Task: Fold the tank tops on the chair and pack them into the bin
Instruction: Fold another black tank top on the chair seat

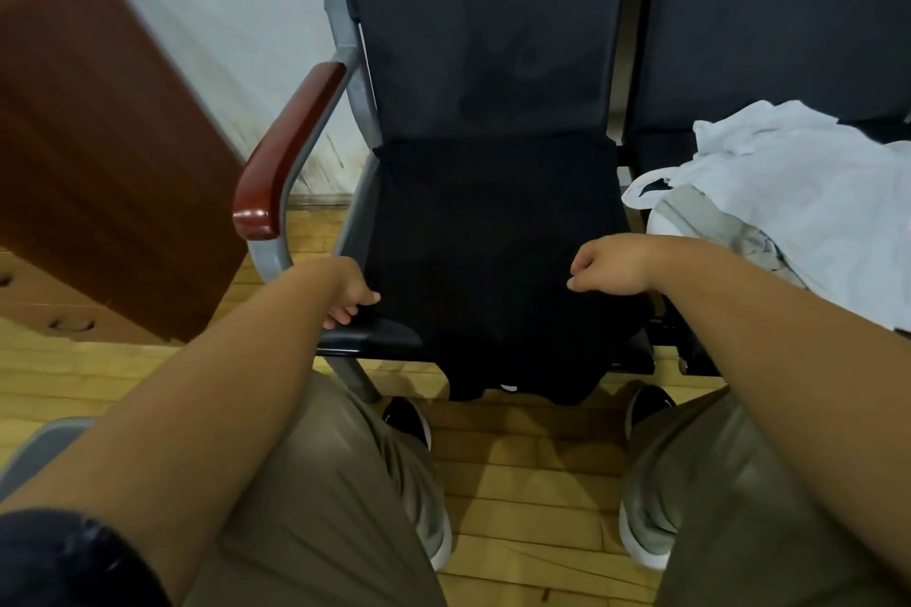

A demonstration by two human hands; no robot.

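Observation:
A black tank top lies spread flat on the seat of a dark chair, its lower part hanging over the front edge. My left hand pinches the garment's left edge near the seat's front corner. My right hand has its fingers curled on the garment's right side; the dark cloth hides exactly what they hold. A pile of white and grey tank tops lies on the neighbouring seat to the right. No bin is in view.
The chair has a red-brown wooden armrest on a grey metal frame at the left. A brown wooden cabinet stands further left against the white wall. My knees and shoes sit close in front of the seat on a wood floor.

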